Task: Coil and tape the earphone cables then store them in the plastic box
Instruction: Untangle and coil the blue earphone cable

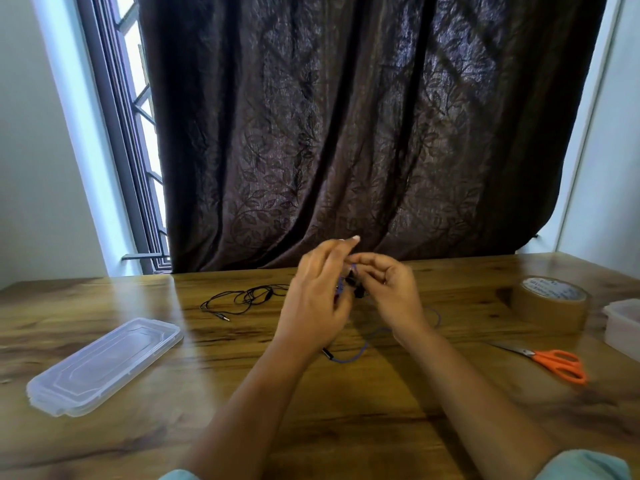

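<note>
Above the middle of the wooden table [242,393], my left hand [317,299] and my right hand [391,292] meet around a purple earphone cable [360,348]. Both pinch its earbud end between the fingertips. The rest of that cable trails down to the table and ends in a dark plug near my left wrist. A black earphone cable [249,297] lies loosely tangled on the table behind my left hand. A clear plastic lid [104,365] lies flat at the left. The clear plastic box [623,323] shows partly at the right edge.
A roll of brown tape [550,303] stands at the right. Orange-handled scissors [554,363] lie in front of it. A dark curtain [346,133] hangs behind the table, with a window at the left.
</note>
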Demonstrator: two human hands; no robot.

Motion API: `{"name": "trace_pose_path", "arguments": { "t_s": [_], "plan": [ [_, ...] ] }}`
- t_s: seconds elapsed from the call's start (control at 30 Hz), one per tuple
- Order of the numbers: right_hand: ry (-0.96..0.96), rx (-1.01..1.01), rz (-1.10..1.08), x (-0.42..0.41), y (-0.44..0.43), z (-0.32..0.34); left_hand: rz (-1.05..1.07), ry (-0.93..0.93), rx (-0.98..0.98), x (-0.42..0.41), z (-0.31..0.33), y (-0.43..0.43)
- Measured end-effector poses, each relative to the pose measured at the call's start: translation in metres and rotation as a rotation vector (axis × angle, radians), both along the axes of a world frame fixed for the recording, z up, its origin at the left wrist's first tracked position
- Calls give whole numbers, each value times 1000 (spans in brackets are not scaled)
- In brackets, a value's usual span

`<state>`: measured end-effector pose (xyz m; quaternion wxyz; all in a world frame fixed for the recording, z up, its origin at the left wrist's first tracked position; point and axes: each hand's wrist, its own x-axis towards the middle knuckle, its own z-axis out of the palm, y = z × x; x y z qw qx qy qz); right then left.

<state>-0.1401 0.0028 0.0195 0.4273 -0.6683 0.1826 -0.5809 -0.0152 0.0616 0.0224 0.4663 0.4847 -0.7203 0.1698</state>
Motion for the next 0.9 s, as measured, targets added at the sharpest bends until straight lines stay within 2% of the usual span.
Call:
{"name": "trace_pose_path", "arguments": {
  "t_s": [0.1,0.23,0.3,0.37,0.43,0.5,0.53,0.67,0.77,0.9],
  "plan": [
    [31,-80,-76,-1,-2,-3,-57,-20,-35,-6,-5,-3],
    [231,-220,-240,-4,-1,-4,-105,145,23,2,-9,-7],
    [327,-266,-288,-3,0,-4,-225,299,138,2,-6,-8],
    [377,-299,-348,-2,-1,-5,-367,539,307,0,0,-7],
    [436,-343,-409,-4,-3,-6,-430,824,508,1,7,-7],
    [546,-433,-477,-7,-5,-7,-426,959,641,0,9,-4],
    [614,-500,-509,-8,-4,-7,-386,914,636,0,8,-3],
    [801,-690,-604,-7,-1,-8,-181,521,470,3,-1,-4],
    [807,-693,-614,-8,-3,-7,-67,292,435,10,1,-8],
    [831,-738,-647,-8,-3,-8,61,20,278,19,1,-6]
  ]
}}
